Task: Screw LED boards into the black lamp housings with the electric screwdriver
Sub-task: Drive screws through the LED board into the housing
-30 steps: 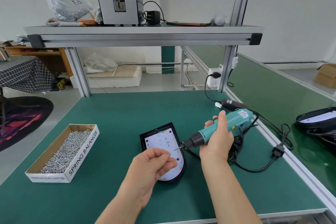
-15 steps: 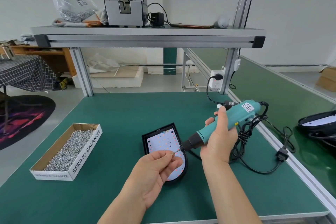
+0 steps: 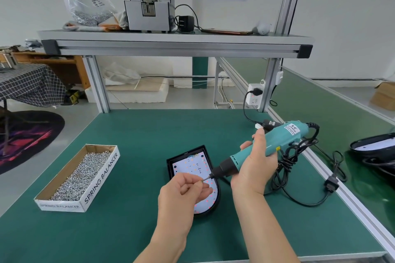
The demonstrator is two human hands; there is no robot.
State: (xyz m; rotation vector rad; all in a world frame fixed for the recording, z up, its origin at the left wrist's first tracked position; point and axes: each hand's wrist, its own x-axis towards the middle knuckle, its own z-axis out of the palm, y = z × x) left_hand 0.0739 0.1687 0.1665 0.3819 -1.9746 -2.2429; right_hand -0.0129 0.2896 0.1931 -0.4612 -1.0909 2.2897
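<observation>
Left hand (image 3: 183, 191) had brought its pinched screw (image 3: 202, 180) to the tip of the driver (image 3: 280, 141); right hand (image 3: 254, 168) gripped that; driving looked next.

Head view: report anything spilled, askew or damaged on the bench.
Nothing spilled or damaged: the screws lie inside their box, the LED board sits in its housing. Only the screwdriver cable lies bunched and tangled.

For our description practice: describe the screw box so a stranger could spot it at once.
Find the green bench. On its left side lies an open cardboard box. Unlike the black housing mid-bench, it is full of silver screws and reads SPRING BALANCER.
</observation>
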